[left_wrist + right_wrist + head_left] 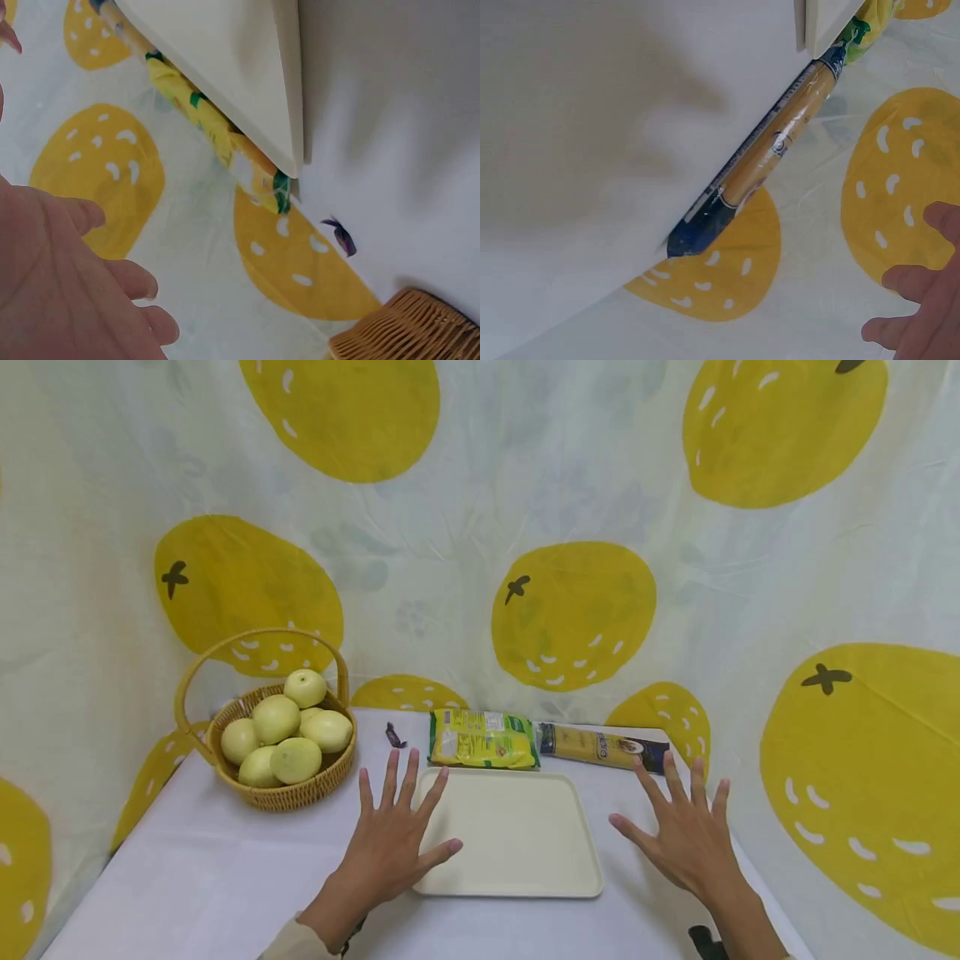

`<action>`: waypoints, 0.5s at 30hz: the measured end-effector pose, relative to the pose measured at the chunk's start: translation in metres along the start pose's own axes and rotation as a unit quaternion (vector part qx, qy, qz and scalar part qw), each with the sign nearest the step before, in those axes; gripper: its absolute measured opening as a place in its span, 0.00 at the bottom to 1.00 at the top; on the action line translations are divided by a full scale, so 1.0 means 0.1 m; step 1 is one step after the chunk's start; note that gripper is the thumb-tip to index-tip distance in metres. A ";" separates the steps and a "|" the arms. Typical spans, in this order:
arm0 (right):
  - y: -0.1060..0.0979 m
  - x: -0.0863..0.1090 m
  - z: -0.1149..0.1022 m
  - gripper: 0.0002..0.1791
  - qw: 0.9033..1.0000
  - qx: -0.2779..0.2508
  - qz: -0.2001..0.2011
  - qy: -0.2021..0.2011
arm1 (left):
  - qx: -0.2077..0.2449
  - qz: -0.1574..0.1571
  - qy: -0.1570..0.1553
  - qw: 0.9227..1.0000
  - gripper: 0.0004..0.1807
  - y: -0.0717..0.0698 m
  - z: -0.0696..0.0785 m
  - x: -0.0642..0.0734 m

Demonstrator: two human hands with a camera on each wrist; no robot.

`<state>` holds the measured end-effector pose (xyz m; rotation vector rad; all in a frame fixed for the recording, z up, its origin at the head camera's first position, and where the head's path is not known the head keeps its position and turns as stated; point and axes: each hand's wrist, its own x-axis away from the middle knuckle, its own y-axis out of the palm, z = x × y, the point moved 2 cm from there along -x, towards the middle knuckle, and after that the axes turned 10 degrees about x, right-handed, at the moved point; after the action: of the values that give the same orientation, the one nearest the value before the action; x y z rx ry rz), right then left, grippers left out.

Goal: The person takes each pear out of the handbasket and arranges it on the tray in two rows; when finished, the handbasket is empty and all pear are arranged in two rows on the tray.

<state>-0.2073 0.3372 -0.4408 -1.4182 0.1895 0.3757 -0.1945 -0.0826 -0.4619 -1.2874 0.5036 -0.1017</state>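
Left hand and right hand, fingers spread and grasping nothing, flank the tray, which lies just before the yellow packet along the back edge of the surface. Probably light, stiff and smooth, it suits a grip on opposite short rims.

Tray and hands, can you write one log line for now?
left hand: spread, empty | right hand: spread, empty | tray: between hands | yellow packet: behind tray | basket: holding fruit
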 end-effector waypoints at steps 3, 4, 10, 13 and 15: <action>-0.01 -0.01 -0.01 0.55 1.000 -0.001 0.000 0.000 | 0.010 -0.002 -0.001 1.000 0.54 0.00 0.00 0.00; -0.01 -0.02 -0.02 0.55 1.000 -0.002 -0.001 -0.001 | 0.012 -0.004 -0.002 1.000 0.53 0.00 0.00 0.00; -0.03 -0.06 -0.10 0.55 1.000 -0.018 -0.005 -0.003 | 0.005 0.000 -0.009 1.000 0.53 -0.01 -0.03 0.00; -0.03 -0.09 -0.16 0.54 1.000 -0.025 -0.004 -0.003 | 0.012 0.010 -0.012 1.000 0.53 -0.02 -0.08 0.00; -0.03 -0.11 -0.20 0.53 1.000 -0.030 -0.004 -0.004 | 0.016 0.016 -0.015 1.000 0.53 -0.02 -0.13 0.00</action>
<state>-0.2147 0.3152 -0.4369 -1.4759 0.1674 0.3841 -0.1993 -0.0947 -0.4623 -1.2469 0.4942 -0.0628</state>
